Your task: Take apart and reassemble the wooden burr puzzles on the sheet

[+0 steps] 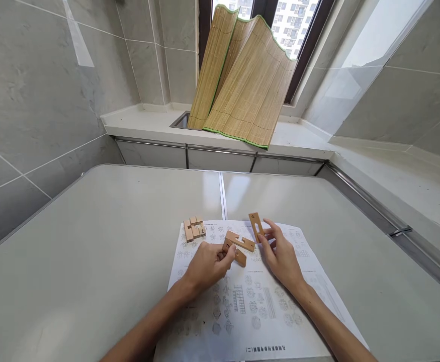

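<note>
Between the fingers of my left hand [210, 264] are flat wooden pieces: a notched one [245, 243] and a lower one [240, 258] that cross near my fingertips. My right hand [282, 254] pinches a flat wooden piece marked 2 [255, 221], with a slot through it, held tilted upright just right of the notched piece. Left of my left hand, light wooden blocks [188, 232] sit together on the upper left of a printed paper sheet [242, 332]. Both hands are over this sheet.
The sheet lies on a pale table [137, 221] with a metal seam [223, 193] down its middle. Behind the table is a white counter [144, 123], where a folded bamboo mat [250, 85] leans against the window. Tiled walls stand on both sides.
</note>
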A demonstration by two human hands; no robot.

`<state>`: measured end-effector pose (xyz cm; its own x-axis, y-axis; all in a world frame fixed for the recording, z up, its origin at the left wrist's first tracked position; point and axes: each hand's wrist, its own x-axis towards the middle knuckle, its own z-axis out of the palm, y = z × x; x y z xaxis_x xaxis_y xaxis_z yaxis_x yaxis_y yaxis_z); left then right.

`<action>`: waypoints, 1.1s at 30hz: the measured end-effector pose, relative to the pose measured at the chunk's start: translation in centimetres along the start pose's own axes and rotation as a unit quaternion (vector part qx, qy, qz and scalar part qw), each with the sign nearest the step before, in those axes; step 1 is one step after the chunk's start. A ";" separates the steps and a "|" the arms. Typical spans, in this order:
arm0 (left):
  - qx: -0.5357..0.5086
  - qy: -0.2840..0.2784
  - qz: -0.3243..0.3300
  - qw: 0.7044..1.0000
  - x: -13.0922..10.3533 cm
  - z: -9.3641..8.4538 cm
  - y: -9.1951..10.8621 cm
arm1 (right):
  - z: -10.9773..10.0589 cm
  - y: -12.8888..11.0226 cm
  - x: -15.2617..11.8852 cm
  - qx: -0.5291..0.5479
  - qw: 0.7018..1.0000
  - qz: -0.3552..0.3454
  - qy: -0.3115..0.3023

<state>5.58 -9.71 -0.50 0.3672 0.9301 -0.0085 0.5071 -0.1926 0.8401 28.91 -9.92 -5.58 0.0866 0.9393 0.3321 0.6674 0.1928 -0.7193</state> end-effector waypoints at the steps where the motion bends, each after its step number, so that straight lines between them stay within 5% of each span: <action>1: 0.006 0.006 -0.015 1.000 0.1 -0.1 0.0 | 0.0 0.1 0.0 -0.004 1.000 -0.004 -0.003; 14: 0.246 0.095 -0.118 0.957 0.7 -0.8 -0.2 | 0.0 -1.2 -0.1 -0.008 0.997 -0.042 -0.058; 24: 0.361 0.056 -0.102 0.925 0.6 -0.3 -0.4 | -0.1 -1.5 -0.1 -0.019 0.997 -0.043 -0.064; 33: 0.340 0.058 -0.052 0.937 0.1 -0.1 -0.7 | 0.0 -1.4 0.0 -0.031 0.995 -0.068 -0.069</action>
<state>5.21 -9.43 -1.07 0.2203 0.9752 0.0207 0.9300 -0.2164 0.2973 27.97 -10.13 -4.60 -0.1075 0.9363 0.3344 0.7109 0.3076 -0.6325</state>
